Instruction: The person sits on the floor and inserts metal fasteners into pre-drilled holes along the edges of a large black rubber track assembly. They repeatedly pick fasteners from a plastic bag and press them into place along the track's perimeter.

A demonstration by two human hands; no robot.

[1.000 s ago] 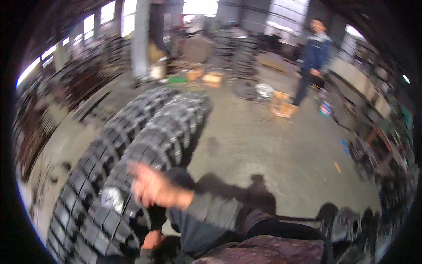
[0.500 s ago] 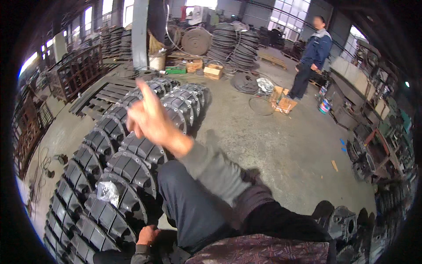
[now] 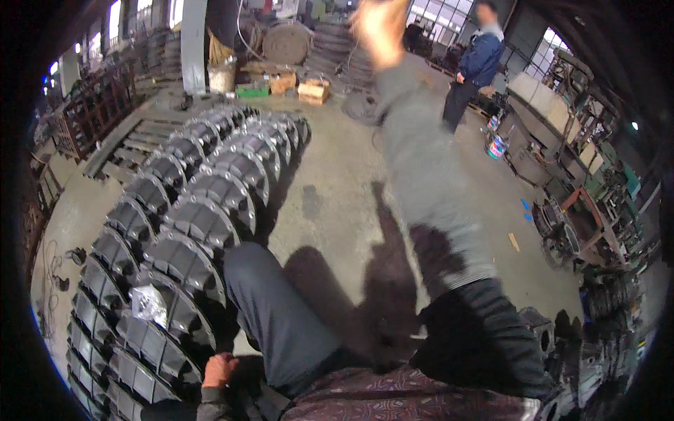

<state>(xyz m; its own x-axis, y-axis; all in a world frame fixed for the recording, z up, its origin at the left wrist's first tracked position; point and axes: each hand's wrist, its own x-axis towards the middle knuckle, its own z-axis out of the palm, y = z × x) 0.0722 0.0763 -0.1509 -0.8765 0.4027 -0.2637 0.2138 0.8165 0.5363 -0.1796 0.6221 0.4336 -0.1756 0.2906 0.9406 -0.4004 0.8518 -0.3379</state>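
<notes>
Black cast wheels [image 3: 189,210], ribbed and heavy-looking, stand on edge in two tight rows on the concrete floor [image 3: 337,182], leaning into each other so none of them rolls off. We're sitting right beside the near end, our dark trouser leg [image 3: 281,316] stretched out along them. Our left hand [image 3: 219,370] is down low at the closest wheel, fingers curled against its rim, looks like it's propping us up. Our right hand [image 3: 382,28] is flung way up near the top of the view on a grey sleeve [image 3: 428,182], too blurred to tell if the fingers are spread or pressed together, and it holds nothing we can see. A crumpled bit of clear plastic [image 3: 149,305] sits on one near wheel. Someone in a blue jacket [image 3: 477,63] stands well apart by the benches.
</notes>
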